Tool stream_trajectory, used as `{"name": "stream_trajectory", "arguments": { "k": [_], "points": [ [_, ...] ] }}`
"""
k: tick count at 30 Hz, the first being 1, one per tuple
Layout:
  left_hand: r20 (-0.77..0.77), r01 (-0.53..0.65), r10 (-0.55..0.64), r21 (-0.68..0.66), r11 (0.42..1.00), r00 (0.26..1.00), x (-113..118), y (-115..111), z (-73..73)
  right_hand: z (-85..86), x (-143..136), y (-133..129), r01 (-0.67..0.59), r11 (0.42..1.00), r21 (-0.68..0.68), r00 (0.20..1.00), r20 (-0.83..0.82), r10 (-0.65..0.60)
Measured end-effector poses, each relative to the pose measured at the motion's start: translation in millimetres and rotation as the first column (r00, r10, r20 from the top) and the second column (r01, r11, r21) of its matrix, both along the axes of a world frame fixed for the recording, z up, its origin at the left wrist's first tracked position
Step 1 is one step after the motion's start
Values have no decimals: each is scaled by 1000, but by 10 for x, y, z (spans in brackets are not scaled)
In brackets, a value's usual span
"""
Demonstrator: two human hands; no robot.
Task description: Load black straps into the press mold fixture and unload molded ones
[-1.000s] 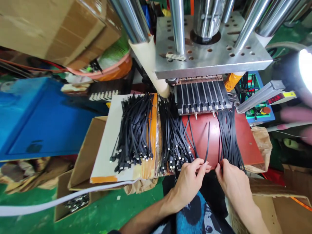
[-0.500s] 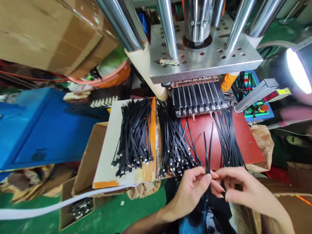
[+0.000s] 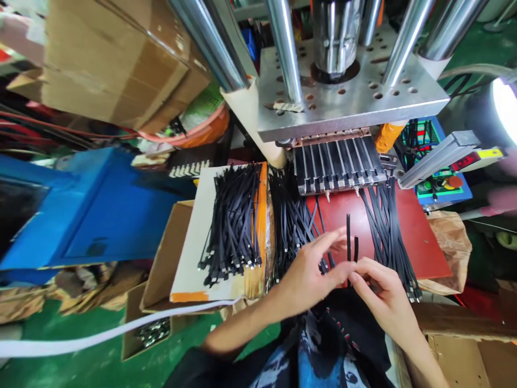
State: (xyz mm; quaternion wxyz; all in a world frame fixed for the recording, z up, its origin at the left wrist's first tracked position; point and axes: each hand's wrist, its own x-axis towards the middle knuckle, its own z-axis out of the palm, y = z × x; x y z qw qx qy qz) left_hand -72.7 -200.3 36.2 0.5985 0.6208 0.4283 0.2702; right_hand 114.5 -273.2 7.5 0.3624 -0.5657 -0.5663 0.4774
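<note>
Two black cable strips stand upright between my hands, in front of the red work surface. My left hand is beside them, its thumb at their lower part and its other fingers raised behind. The fingers of my right hand pinch the strips low down, close to my left thumb. Left of my hands lie a pile of black cables on a white board and a second bundle. More black cables lie on the right of the red surface.
A metal press with a slotted black mould stands ahead. At the right are a control box and a bright lamp. Cardboard boxes and a blue cabinet are at the left. A white strap crosses the lower left.
My right hand has closed in on the strips from the right. My left fingers have lifted and spread more. The strips now rise less far above my hands. The view has shifted slightly.
</note>
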Motion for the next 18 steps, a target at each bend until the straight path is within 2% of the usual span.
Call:
{"name": "stream_trajectory", "arguments": {
  "k": [2,5,9,12,15,18],
  "points": [
    [60,-31,25,86,996,998,-5,195,61,-44,-15,-23,-25,999,23,999,29,25],
    [110,-14,3,104,994,994,-31,341,86,-90,-10,-41,18,998,60,999,50,-21],
    [151,-5,-1,37,999,989,-88,334,46,-76,22,35,69,990,126,994,77,-79],
    [249,8,7,-56,998,969,-117,339,24,-47,-12,148,10,981,193,996,82,-26],
    [339,-18,65,-140,990,939,-133,375,18,-23,-91,272,-44,960,277,997,68,26],
    [347,-103,133,-106,989,928,-149,393,23,1,-173,406,-76,952,296,996,71,57]
  ]
}}
